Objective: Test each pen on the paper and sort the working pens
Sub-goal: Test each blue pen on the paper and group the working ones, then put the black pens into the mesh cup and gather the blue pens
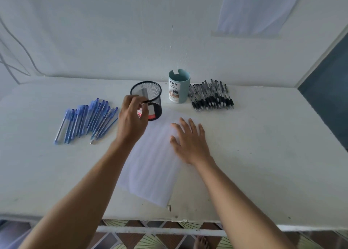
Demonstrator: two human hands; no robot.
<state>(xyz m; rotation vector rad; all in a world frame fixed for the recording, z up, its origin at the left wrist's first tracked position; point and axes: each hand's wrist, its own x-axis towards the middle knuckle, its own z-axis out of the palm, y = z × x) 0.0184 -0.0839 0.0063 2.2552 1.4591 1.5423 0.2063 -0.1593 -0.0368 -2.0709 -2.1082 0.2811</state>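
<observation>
The paper [150, 160] lies near the white table's [263, 164] front edge, under the open, flat right hand [190, 141]. The left hand [131, 116] pinches the black mesh cup's [150, 98] rim. Blue pens [86, 120] lie left, black pens [211, 96] right by the wall.

Part of the mesh cup [150, 94] is hidden by the left hand [131, 120]. What is held in its fingers is blurred and cannot be named. The red thing [151, 116] seen through the mesh cannot be made out. The small words on the blue cup [178, 87] are too blurred to be read. Part of the paper [150, 164] is covered by the right hand [190, 141]. The bench [263, 154] is cut off at both sides.
</observation>
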